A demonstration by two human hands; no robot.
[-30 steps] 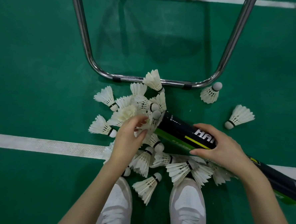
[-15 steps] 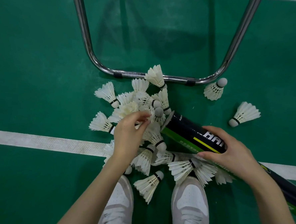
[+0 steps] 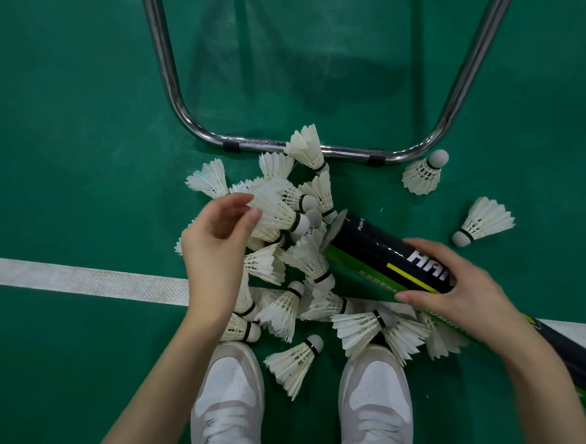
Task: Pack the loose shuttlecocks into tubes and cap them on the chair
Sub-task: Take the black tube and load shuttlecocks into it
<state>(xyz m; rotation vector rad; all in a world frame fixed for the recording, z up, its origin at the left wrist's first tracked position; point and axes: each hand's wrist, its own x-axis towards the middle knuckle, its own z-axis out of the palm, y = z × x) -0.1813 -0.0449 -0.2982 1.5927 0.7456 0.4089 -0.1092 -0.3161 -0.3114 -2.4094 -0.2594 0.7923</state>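
Your left hand (image 3: 214, 248) pinches a white feather shuttlecock (image 3: 278, 214) by its skirt between thumb and fingertips, with the cork end pointing right toward the tube's mouth, just short of it. Your right hand (image 3: 458, 293) wraps around the black-and-green shuttlecock tube (image 3: 378, 258), fingers over the top and thumb underneath, covering part of the white lettering. The tube lies slanted, its open end up and left beside the pile, its far end running off toward the lower right past your wrist.

The pile of loose shuttlecocks (image 3: 297, 290) lies on the green court floor (image 3: 66, 139), directly under and between your hands, spilling across the white court line (image 3: 75, 279) and down to the toes of your white sneakers (image 3: 229, 400). Two more shuttlecocks lie apart to the right: one (image 3: 423, 173) just beside the chair's chrome frame (image 3: 163, 69), another (image 3: 485, 221) farther out, above your right hand.
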